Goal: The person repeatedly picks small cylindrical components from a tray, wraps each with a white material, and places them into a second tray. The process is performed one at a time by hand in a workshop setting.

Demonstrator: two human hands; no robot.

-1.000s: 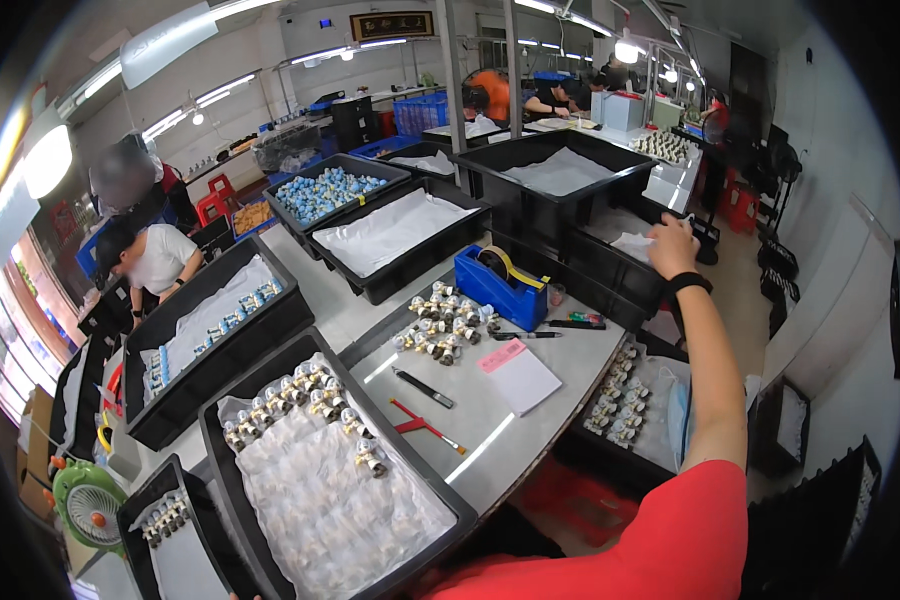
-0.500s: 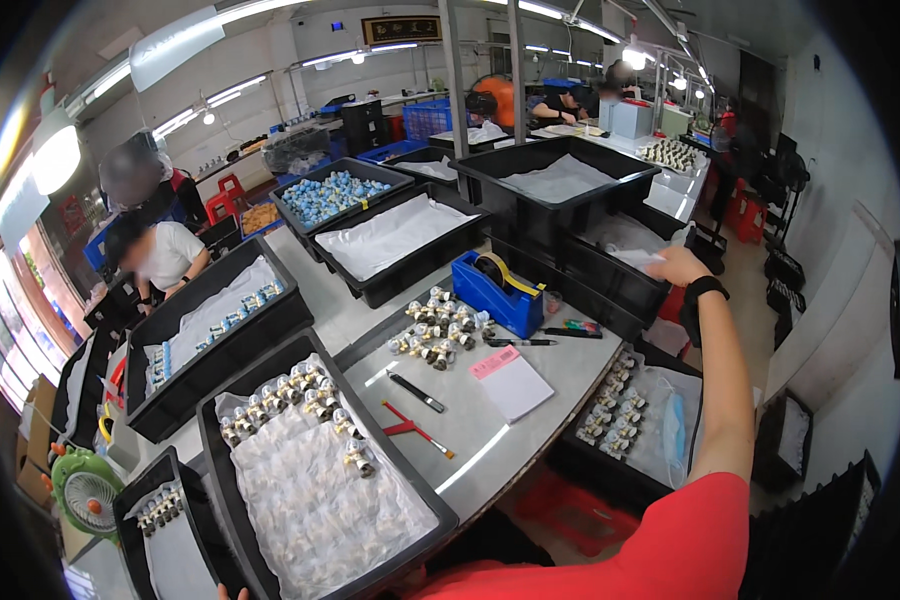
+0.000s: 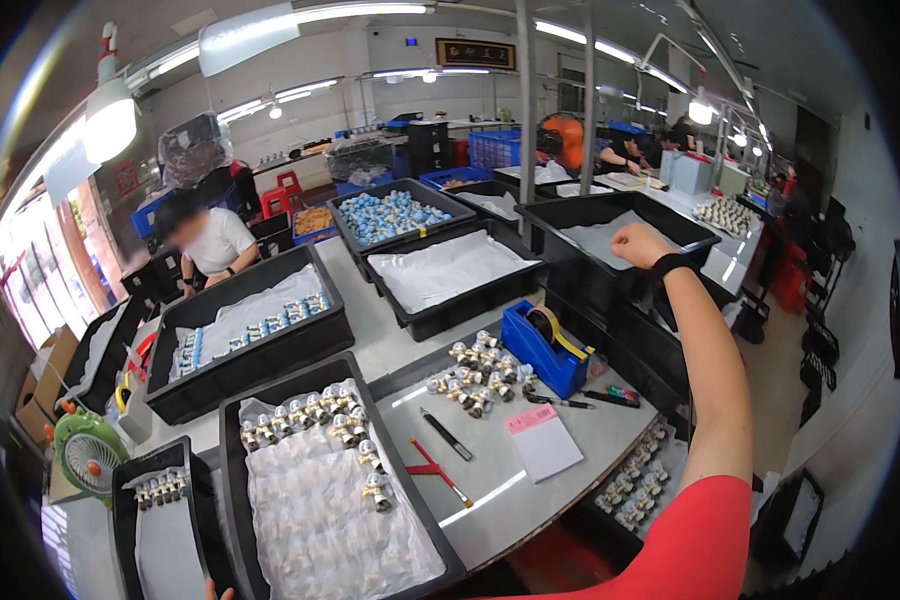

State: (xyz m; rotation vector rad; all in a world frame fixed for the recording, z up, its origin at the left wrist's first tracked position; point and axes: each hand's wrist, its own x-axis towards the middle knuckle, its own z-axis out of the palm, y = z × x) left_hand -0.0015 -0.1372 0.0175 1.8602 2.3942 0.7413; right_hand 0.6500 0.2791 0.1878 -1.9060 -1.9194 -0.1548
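Hovering at 1 o'clock, the right hand [image 3: 638,243] is fisted over the paper-lined black bin [image 3: 610,215]; whether it grips anything, I cannot tell. It has swung leftward across that bin since a second ago. Left hand [image 3: 213,592] barely shows at 7 o'clock, state unclear. Brass fittings [image 3: 478,372] sit mid-counter.

bright overhead tubes, warped edges

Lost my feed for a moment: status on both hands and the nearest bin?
Right hand fisted, raised over the black bin, holding nothing visible. Left hand barely in view at bottom edge. Nothing blocking.
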